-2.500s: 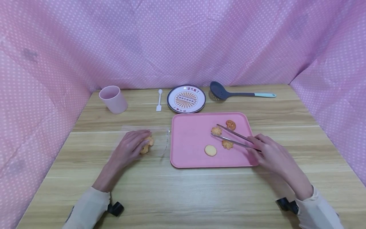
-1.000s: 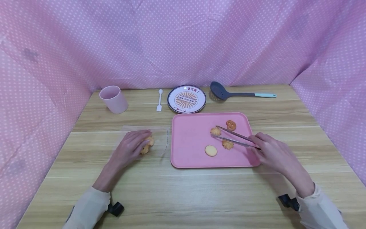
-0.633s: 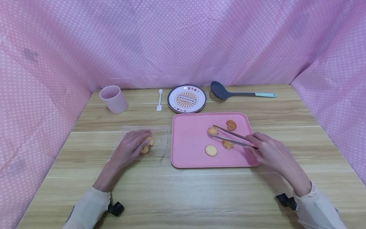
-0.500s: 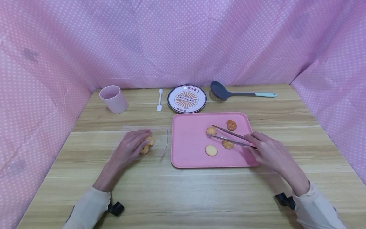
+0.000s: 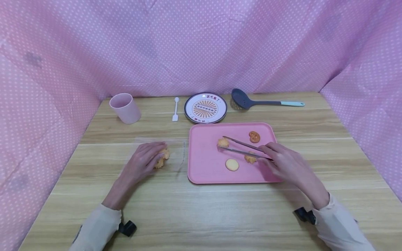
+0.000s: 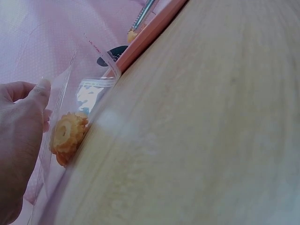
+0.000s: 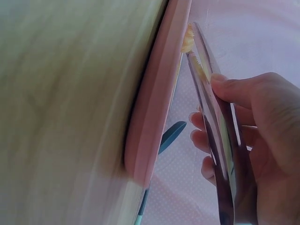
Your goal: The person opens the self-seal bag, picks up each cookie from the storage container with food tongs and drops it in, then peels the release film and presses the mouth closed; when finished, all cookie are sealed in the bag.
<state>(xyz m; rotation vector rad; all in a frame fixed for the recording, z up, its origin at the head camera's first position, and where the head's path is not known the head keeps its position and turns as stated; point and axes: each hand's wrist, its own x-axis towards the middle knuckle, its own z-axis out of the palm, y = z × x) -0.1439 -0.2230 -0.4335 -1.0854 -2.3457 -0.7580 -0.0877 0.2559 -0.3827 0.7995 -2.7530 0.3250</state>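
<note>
My right hand (image 5: 285,162) grips metal tongs (image 5: 240,143) over the pink tray. Between the tong tips is a flower-shaped cookie (image 5: 223,142), low over the tray; whether it is lifted clear cannot be told. Beneath the tongs lies a second flower-shaped cookie (image 5: 250,158), with a round cookie (image 5: 232,165) and a pretzel (image 5: 254,137) nearby. At left, my left hand (image 5: 142,160) holds a clear zip bag (image 6: 93,91) by its upper film, its mouth towards the tray. Inside the bag are flower-shaped cookies (image 6: 69,134), partly hidden by the hand in the head view.
The pink tray (image 5: 201,170) stands right of the bag. Along the back are a pink cup (image 5: 127,111), a small white spoon (image 5: 176,108), a patterned plate (image 5: 205,108) and a dark slotted ladle (image 5: 243,100) with a mint handle end. Pink dotted cloth (image 5: 201,45) hangs behind.
My right hand and the tongs have moved left across the tray, and the flower-shaped cookie between the tips has gone with them. The left hand and bag have stayed put.
</note>
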